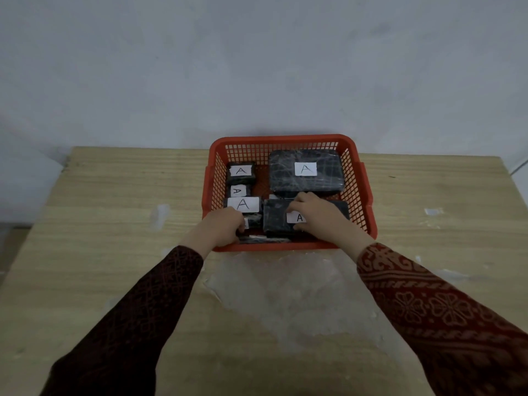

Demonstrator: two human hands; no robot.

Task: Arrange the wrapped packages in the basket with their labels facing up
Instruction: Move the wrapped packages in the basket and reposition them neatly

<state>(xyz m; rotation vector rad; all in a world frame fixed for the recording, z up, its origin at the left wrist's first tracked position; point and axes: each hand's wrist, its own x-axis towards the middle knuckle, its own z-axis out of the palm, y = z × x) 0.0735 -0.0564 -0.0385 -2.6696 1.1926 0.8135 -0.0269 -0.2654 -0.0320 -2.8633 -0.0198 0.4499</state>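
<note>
Wooden desk (114,195), red basket (285,140): 5 labels up, right grip (311,211) rests loosely on near package (278,218), left grip (225,227) clenched on last corner package (254,221) beside it; probably needs flipping.

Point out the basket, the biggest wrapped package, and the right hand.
basket (281,140): head view, on the far red rim.
biggest wrapped package (285,174): head view, on its dark wrapped top, left of the label.
right hand (315,214): head view, on the back of the hand.

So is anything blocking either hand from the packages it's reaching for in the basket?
Nothing visible does. The left hand is already on the small package at the near left of the red basket, and the right hand lies on the near-right package.
</note>
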